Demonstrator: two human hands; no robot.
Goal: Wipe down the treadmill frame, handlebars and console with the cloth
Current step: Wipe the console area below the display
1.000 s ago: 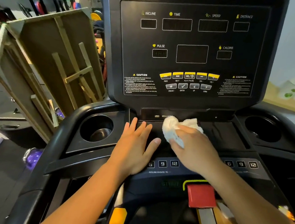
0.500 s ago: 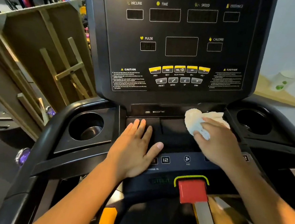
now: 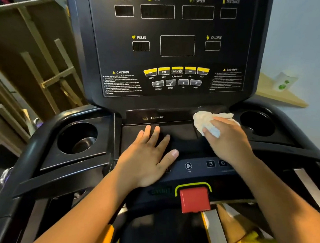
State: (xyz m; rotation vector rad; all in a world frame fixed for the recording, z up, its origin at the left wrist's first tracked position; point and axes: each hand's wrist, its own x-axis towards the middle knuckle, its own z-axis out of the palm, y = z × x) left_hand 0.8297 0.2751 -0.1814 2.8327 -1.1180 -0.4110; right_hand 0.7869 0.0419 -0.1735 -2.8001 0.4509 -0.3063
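Only the head view here, looking down at the black treadmill console panel [image 3: 176,46] with its dark readouts and a row of yellow buttons [image 3: 176,71].

The left hand [image 3: 148,158] lies palm-down on the flat black tray [image 3: 177,134] under the console. Its fingers [image 3: 146,133] are straight and a little spread, holding nothing and just resting flat, with the thumb stuck out to the right near the round fan button [image 3: 188,165].

The right hand [image 3: 228,140] has the crumpled white cloth [image 3: 207,119]. Those fingers [image 3: 218,122] are curled over the top of it, gripping it and pressing it down. The cloth sits at the back right corner of the tray, right under the console's lower edge and just beside the right round cup holder [image 3: 256,123]. Part of it bunches out ahead of the knuckles.

Other stuff: the left round cup holder [image 3: 77,138] is well off to the side of the left hand, with the black curved frame rail [image 3: 28,149] wrapping round it. A red safety clip [image 3: 194,198] sits below, between the two forearms. Pale wooden frames [image 3: 36,54] lean at the left, and a white cup with green spots [image 3: 284,81] stands on a wooden shelf [image 3: 291,99] at the right.
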